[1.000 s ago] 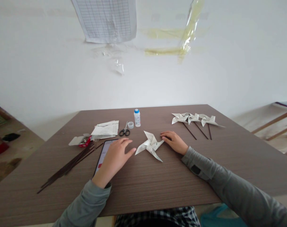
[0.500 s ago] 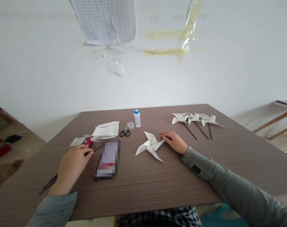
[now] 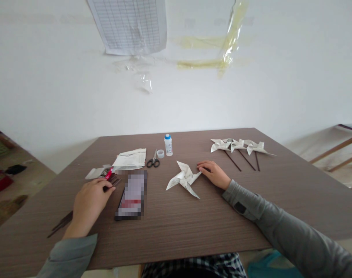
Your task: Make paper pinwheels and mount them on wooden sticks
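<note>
My left hand (image 3: 90, 199) is closed around thin dark brown sticks (image 3: 114, 180) on the left of the table; their other ends (image 3: 60, 224) stick out behind the wrist. How many sticks the fingers grip is hidden under the hand. A folded pinwheel of printed paper (image 3: 185, 178) lies flat in the middle of the table, without a stick in view. Resting on the tabletop to its right, my right hand (image 3: 215, 174) has its fingers stretched out, with the thumb at the tip of the right blade.
A phone (image 3: 132, 195) lies between left hand and pinwheel. Behind it are paper sheets (image 3: 131, 159), scissors (image 3: 153, 163), a roll of tape (image 3: 160, 154) and a blue-capped bottle (image 3: 168, 146). A red-and-white item (image 3: 109, 173) lies beside a small packet (image 3: 96, 172). Three pinwheels on sticks (image 3: 238, 144) lie at back right.
My left hand has shifted slightly to the right, and the stick ends at its fingertips have moved and blurred. My right hand and the pinwheel have stayed put.
</note>
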`<state>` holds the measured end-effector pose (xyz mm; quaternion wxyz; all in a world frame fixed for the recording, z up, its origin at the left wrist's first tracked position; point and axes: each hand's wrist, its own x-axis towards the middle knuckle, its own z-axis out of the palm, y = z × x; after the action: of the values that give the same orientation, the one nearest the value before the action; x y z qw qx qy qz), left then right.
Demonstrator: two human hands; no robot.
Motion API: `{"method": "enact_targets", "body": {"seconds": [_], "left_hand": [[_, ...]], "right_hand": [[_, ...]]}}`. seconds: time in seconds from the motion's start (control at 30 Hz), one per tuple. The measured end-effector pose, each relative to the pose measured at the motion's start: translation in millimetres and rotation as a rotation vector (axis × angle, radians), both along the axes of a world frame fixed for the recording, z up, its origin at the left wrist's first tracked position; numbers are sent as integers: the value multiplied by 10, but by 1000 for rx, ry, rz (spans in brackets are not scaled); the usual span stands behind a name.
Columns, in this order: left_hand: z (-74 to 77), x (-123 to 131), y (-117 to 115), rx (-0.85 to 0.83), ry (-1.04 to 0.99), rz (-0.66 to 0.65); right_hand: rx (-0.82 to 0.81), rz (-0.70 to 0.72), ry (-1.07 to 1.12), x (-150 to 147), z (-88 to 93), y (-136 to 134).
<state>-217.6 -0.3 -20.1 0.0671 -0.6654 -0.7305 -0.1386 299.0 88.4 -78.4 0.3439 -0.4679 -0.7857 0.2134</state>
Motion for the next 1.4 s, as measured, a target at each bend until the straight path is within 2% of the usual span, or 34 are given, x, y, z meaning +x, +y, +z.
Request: {"method": "enact_targets", "body": {"seconds": [0.1, 0.4, 0.77, 0.93, 1.13, 1.4], "left_hand": [[-7, 17, -25, 3, 56, 62], [-11, 110, -44, -9, 70, 88], [28, 196, -106, 45, 118, 76], [78, 268, -102, 51, 78, 62], [181, 531, -20, -4, 62, -8], [281, 1107, 99, -76, -17, -190]], "right_hand": [[2, 2, -2, 0, 5, -1], [26, -2, -1, -2, -5, -1], [23, -5, -12, -5, 10, -7], [31, -13, -17, -5, -3, 0], [13, -3, -38, 3, 7, 1], [7, -6, -37, -1, 29, -10]]}}
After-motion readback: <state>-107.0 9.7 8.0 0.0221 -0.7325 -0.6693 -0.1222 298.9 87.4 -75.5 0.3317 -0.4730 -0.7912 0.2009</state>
